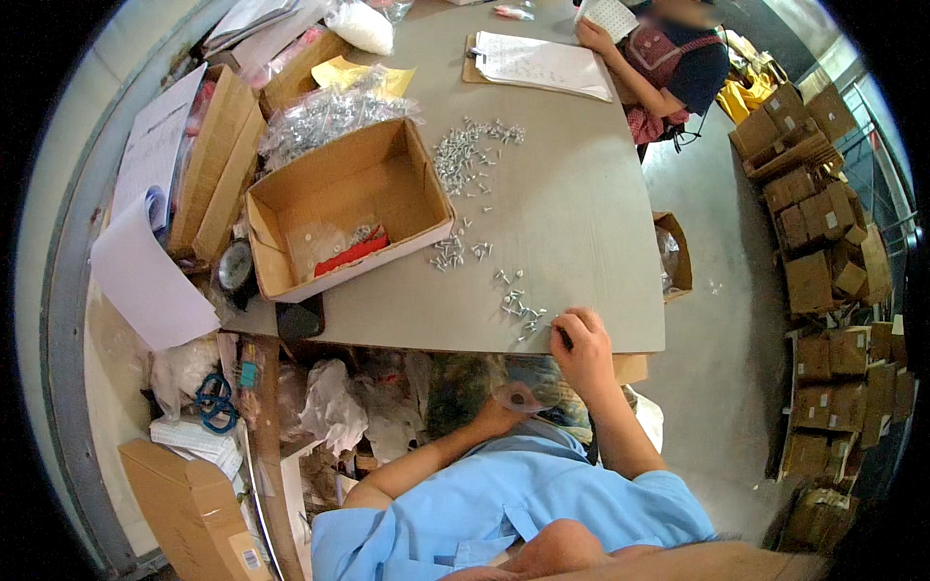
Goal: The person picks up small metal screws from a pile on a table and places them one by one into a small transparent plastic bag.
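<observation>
My right hand (584, 347) rests at the near edge of the grey table (581, 213), fingers curled beside a small cluster of silver screws (518, 305). It seems to pinch something small and dark, too small to name. My left hand (504, 412) is below the table edge, holding a small clear plastic bag (528, 397). More screws lie in a small group (450, 252) and in a bigger heap (465, 155) farther up the table.
An open cardboard box (344, 208) with a red item sits left of the screws. Bags of screws (325, 111), papers and boxes crowd the left. Another person (668, 58) sits at the far side with papers (542, 63). Stacked cartons (823, 223) stand right.
</observation>
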